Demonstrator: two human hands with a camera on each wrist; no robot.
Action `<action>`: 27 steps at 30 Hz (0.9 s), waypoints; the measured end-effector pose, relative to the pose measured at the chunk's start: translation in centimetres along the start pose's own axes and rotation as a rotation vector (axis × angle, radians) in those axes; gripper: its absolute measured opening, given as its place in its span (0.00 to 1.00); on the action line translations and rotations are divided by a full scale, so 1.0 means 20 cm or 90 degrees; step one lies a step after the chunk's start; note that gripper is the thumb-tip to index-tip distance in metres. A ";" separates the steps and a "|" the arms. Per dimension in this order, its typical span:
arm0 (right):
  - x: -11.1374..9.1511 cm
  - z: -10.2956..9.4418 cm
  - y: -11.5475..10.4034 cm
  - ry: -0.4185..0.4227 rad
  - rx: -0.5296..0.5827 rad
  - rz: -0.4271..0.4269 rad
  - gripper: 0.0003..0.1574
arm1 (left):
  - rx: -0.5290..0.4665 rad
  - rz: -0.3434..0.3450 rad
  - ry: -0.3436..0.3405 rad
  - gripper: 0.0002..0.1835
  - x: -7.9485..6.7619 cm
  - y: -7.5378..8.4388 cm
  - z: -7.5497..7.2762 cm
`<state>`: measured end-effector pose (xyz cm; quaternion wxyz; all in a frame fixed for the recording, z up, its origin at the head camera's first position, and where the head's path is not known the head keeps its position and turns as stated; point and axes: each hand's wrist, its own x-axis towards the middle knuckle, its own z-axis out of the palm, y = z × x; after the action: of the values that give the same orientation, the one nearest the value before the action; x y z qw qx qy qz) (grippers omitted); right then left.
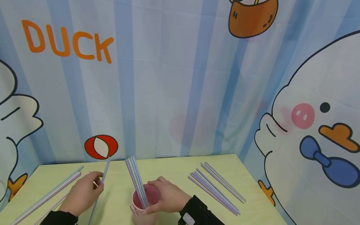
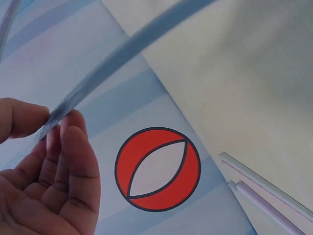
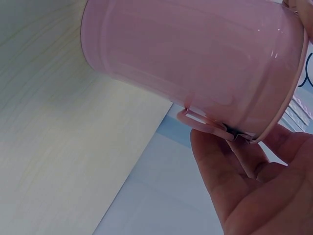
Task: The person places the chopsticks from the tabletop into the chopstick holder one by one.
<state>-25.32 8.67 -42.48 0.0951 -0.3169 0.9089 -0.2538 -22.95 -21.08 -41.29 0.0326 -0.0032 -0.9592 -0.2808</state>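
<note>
My left hand (image 1: 84, 190) pinches a long pale-blue straw (image 1: 105, 172) between thumb and fingertips, slanting above the table's left part. In the left wrist view the straw (image 2: 122, 51) runs up and right from the fingertips. My right hand (image 1: 170, 195) grips the rim of a pink bucket (image 1: 135, 204), thumb in front and fingers at the far side. Several purple and blue straws (image 1: 137, 181) stand in the bucket, leaning left. The right wrist view shows the bucket's pink wall (image 3: 186, 49) and a small handle (image 3: 205, 126) beside the fingers.
Several straws (image 1: 50, 195) lie on the pale-yellow table (image 1: 174, 165) at the left, partly behind my left hand. Another group of purple straws (image 1: 216, 193) lies at the right, with two straws (image 1: 223, 182) just beyond it. A printed curtain (image 1: 160, 93) hangs behind the table.
</note>
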 end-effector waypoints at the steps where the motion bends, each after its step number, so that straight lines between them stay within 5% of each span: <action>1: 0.00 0.00 0.00 0.000 0.000 0.001 0.56 | -0.013 0.001 0.007 0.18 0.00 0.01 -0.01; 21: 0.00 0.00 0.00 0.003 0.003 0.000 0.56 | -0.167 0.074 0.243 0.19 -0.09 0.25 -0.21; 27: 0.00 0.00 0.00 0.004 0.003 -0.008 0.56 | -0.202 0.085 0.278 0.20 -0.11 0.31 -0.22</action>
<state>-25.31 8.67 -42.49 0.0911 -0.3212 0.9068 -0.2574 -20.27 -18.18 -34.36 0.2557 -0.0107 -0.8712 -0.4189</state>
